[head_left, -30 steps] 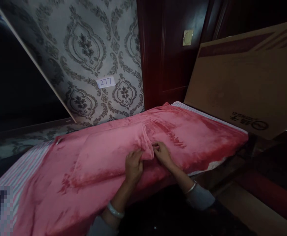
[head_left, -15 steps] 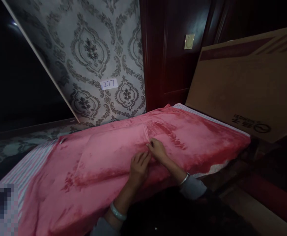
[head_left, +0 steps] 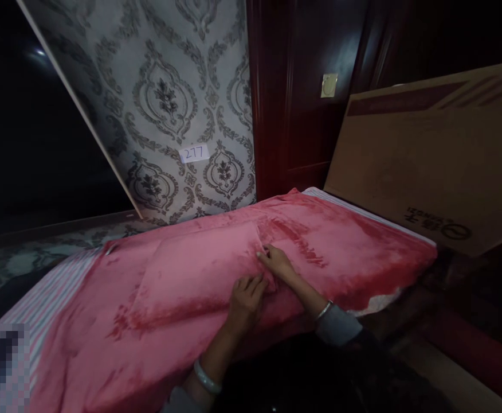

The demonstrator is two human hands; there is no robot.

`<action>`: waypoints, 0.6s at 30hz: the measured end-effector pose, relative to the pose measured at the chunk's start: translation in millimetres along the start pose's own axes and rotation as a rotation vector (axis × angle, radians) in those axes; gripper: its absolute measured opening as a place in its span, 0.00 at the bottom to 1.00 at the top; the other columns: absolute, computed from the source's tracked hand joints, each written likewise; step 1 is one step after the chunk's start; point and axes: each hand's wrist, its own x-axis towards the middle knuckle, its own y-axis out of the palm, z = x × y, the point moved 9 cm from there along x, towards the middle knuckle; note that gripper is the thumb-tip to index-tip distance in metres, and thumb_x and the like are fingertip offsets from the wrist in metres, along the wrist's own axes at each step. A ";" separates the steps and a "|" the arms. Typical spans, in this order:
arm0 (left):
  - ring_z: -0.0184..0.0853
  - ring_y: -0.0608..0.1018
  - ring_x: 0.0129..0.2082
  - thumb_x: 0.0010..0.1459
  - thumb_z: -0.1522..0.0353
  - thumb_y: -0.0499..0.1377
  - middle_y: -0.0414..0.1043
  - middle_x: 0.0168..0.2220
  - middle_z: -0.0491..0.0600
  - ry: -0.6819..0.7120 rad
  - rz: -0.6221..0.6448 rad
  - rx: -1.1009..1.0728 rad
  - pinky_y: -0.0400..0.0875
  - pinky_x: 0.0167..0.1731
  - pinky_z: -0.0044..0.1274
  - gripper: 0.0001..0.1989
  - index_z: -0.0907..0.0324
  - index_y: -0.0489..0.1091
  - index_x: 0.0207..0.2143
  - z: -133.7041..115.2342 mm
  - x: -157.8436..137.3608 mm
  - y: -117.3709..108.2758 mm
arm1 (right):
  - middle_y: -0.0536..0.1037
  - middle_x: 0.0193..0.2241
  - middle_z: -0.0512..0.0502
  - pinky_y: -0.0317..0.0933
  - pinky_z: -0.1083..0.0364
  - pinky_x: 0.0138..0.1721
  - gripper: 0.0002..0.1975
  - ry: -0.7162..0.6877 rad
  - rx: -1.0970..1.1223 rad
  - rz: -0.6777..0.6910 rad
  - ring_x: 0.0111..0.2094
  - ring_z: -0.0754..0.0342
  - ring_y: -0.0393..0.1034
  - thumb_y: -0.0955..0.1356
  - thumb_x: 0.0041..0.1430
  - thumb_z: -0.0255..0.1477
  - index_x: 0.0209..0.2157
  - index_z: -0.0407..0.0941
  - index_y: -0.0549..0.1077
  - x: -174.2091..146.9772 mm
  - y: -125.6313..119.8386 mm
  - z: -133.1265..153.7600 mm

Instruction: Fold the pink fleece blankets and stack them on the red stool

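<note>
A pink plush pillow (head_left: 195, 269), flat and rectangular, lies on a pink and red plush blanket (head_left: 354, 241) of nearly the same colour. At the pillow's right end, my right hand (head_left: 277, 264) pinches the edge between thumb and fingers. Just nearer to me, my left hand (head_left: 246, 301) has its fingers curled over the near right corner, closed on the fabric. Both hands are close together. The detail of the edge under the fingertips is too small and dim to make out.
Striped cloth (head_left: 53, 287) shows from under the blanket at the left. A large cardboard box (head_left: 418, 160) leans at the right. Behind are patterned wallpaper (head_left: 165, 97) with a paper marked 277 (head_left: 194, 153), a dark red wooden panel (head_left: 294, 115) and a dark screen (head_left: 40, 132).
The view has tilted slightly, so the scene sits a little lower. Both hands stay at the pillow's right end, with the left fingers shifted slightly along the edge.
</note>
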 end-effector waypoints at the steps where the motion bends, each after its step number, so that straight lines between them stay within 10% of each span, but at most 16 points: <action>1: 0.43 0.76 0.44 0.61 0.76 0.54 0.78 0.50 0.55 0.003 -0.002 -0.001 0.71 0.40 0.35 0.22 0.56 0.71 0.56 0.0 -0.8 0.2 | 0.81 0.39 0.40 0.64 0.56 0.38 0.13 0.003 -0.004 -0.002 0.39 0.49 0.76 0.68 0.62 0.33 0.46 0.42 0.75 6.3 1.4 3.0; 18: 0.44 0.74 0.41 0.59 0.77 0.53 0.79 0.46 0.56 -0.073 -0.108 0.092 0.68 0.39 0.34 0.19 0.62 0.72 0.52 -2.4 1.5 -4.4 | 0.81 0.38 0.41 0.65 0.55 0.37 0.14 -0.032 0.018 -0.050 0.37 0.48 0.76 0.66 0.61 0.32 0.47 0.42 0.74 10.6 9.6 -7.3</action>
